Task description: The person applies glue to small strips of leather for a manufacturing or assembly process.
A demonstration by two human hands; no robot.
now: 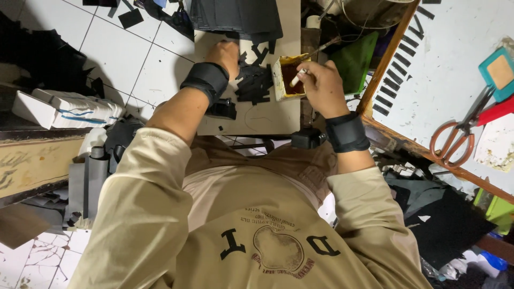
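My right hand [321,85] grips a thin white-handled brush [298,76] whose tip is dipped into a small open rectangular tin [278,80] of brown glue. The tin stands on a beige board [267,115] in front of me. My left hand [227,53] rests knuckles-up on the board, at the far edge of a heap of small black cut pieces [254,83]. Its fingertips are curled under and hidden, so a grip does not show. Both wrists wear black bands.
A stack of dark sheets [235,16] lies at the board's far end. Right of it are a green pad [353,61] and a wood-framed white panel [455,69] with black strips and orange-handled scissors [452,140]. White wrapped packs [69,109] lie on the tiled floor at left.
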